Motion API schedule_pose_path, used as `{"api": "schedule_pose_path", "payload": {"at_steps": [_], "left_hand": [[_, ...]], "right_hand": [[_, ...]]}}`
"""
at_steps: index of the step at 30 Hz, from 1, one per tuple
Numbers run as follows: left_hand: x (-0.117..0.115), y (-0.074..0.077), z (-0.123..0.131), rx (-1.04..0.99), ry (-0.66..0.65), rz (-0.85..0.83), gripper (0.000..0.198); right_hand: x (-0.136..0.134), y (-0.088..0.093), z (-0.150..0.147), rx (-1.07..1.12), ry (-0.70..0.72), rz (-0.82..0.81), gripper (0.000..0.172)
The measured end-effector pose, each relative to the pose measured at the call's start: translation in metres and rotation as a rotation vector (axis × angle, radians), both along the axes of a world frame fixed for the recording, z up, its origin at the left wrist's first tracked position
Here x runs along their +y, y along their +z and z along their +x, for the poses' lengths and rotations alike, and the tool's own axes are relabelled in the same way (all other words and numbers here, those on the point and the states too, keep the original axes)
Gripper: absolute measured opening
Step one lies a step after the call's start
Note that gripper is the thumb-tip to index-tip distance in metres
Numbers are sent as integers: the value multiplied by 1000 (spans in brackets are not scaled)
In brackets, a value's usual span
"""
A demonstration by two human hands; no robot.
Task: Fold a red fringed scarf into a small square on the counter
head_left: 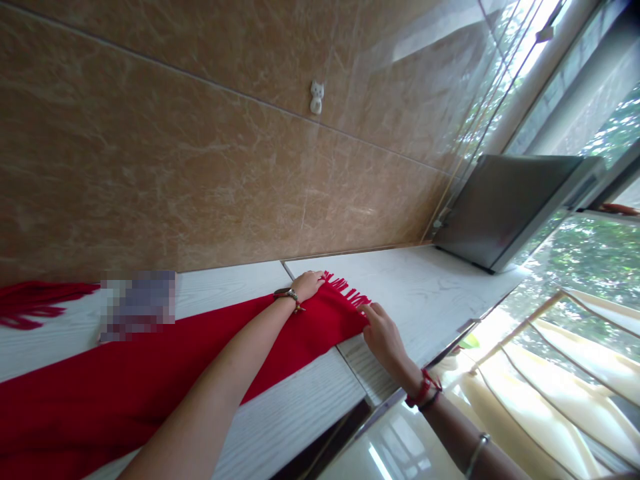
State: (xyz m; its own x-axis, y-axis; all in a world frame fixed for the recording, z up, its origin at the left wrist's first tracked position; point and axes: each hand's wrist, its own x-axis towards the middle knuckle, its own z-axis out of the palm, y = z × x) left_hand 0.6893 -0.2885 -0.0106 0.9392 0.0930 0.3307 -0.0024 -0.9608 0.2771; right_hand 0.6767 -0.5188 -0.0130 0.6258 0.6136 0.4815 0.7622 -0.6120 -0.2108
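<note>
A long red scarf [200, 360] lies spread along a pale wood-grain surface, with its fringed end towards the middle of the view. At the far corner of that end, my left hand [307, 287] has its fingers closed on the scarf's edge beside the fringe. My right hand [383, 333] pinches the near corner of the same end. Between both hands the fringe strands [347, 290] point away over the white top. The scarf looks mostly flat, with some folds at the lower left.
A blurred-out rectangular item [143, 303] lies by the scarf's far edge, near more red fringe [35, 303] at the left. Brown marble tiles [200, 167] rise behind the surface. A grey box-like appliance [505, 207] stands at the right end, and a beige rack [530, 320] is at the lower right.
</note>
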Motion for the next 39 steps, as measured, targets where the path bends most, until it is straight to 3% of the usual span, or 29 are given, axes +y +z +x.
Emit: {"api": "schedule_pose_path", "payload": {"at_steps": [6, 11, 14, 19, 21, 25, 27, 30, 35, 39], "left_hand": [[-7, 14, -12, -129, -3, 50, 37], [-13, 22, -26, -51, -272, 174, 35], [-13, 17, -34, 155, -316, 191, 42], [-10, 9, -35, 317, -164, 158, 53], [-11, 9, -34, 318, -122, 174, 55], [-18, 10, -39, 166, -218, 258, 51], [-21, 10, -43, 214, -239, 234, 51], [-23, 8, -46, 305, -213, 185, 51], [-16, 3, -55, 145, -195, 171, 43], [-1, 4, -81, 171, -107, 137, 43]], "right_hand": [[-7, -2, 7, -214, 82, -221, 33], [-10, -2, 23, -367, 268, -273, 32], [-10, -7, 31, -299, 364, -242, 37], [-16, -2, 30, -134, 459, -253, 51], [-18, 7, 26, -89, 485, -259, 53], [-8, 29, 23, -37, 494, -198, 38], [4, 32, 22, -14, 448, -143, 35], [23, 16, 21, 9, 394, -156, 42], [30, -24, 21, -69, 301, -259, 48], [25, -20, 21, -144, 298, -407, 44]]}}
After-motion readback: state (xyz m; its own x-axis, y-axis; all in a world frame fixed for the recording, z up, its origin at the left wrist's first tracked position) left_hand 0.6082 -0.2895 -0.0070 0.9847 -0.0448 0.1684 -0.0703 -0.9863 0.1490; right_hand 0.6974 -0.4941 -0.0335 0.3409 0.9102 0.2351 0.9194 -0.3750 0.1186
